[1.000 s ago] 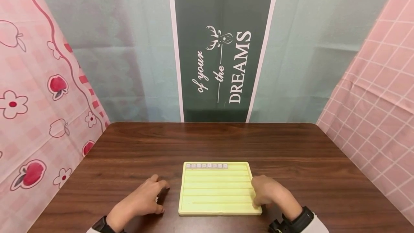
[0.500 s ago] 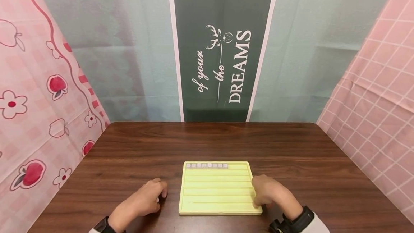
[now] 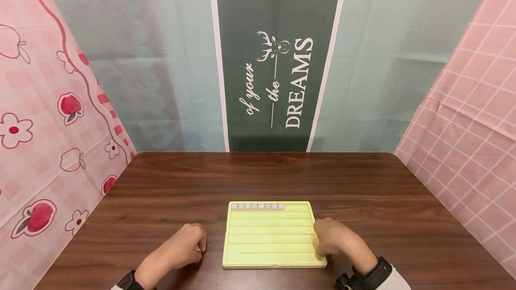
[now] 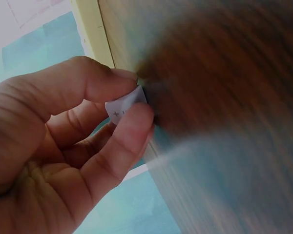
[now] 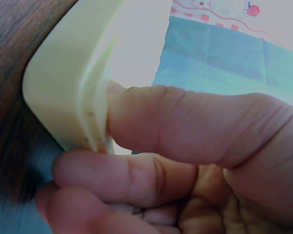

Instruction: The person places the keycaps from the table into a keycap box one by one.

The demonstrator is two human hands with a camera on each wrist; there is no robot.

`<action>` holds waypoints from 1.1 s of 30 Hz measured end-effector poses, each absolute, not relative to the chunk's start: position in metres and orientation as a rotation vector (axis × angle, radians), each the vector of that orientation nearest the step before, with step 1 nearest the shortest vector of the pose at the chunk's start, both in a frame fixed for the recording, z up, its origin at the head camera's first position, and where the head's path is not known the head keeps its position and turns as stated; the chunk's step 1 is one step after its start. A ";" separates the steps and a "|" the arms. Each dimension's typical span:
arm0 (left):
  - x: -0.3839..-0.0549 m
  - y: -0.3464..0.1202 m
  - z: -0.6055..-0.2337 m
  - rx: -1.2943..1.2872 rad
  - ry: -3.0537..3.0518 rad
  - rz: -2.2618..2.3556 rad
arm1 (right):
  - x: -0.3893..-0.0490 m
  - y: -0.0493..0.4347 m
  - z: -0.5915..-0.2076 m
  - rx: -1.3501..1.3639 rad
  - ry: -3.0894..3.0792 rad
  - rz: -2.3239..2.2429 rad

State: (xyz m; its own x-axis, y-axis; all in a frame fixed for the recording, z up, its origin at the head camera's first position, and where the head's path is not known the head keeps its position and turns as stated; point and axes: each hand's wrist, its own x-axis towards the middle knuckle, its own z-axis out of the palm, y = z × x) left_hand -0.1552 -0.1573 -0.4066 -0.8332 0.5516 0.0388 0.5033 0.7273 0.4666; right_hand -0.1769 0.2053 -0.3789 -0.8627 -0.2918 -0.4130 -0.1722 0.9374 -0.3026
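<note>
A yellow keycap tray (image 3: 272,238) with long ridged rows lies flat on the table. Several pale keycaps (image 3: 258,206) stand side by side along its top row, from the left corner. To the left of the tray, my left hand (image 3: 183,245) pinches a white keycap (image 4: 122,105) between thumb and fingertips; the left wrist view shows plus and minus marks on it. My right hand (image 3: 332,238) grips the tray's right rim near the lower corner. In the right wrist view the thumb (image 5: 156,119) lies over the rim and the curled fingers are against its outer side.
The dark wood table (image 3: 258,173) extends behind and beside the tray. A blue-green cloth (image 3: 185,79) hangs at its back edge. Pink cloths (image 3: 463,147) hang on the left and right sides.
The left hand's fingers have curled in from a spread pose, and the hand has drawn in slightly. The right hand and the tray have not visibly moved.
</note>
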 end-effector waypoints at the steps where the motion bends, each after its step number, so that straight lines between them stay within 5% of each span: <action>1: -0.155 -0.157 -0.406 0.869 2.819 0.723 | -0.177 0.205 -0.379 -0.332 2.627 -0.358; 33: -0.160 -0.156 -0.394 0.948 2.938 0.724 | -0.177 0.206 -0.381 -0.357 2.630 -0.359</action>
State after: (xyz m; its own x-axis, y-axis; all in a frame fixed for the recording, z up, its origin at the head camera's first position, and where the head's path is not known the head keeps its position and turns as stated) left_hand -0.1599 -0.1556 -0.3944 -0.8207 0.5472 0.1640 0.5608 0.7169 0.4143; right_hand -0.1775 0.2065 -0.3809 -0.8607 -0.3081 -0.4052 -0.1881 0.9322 -0.3093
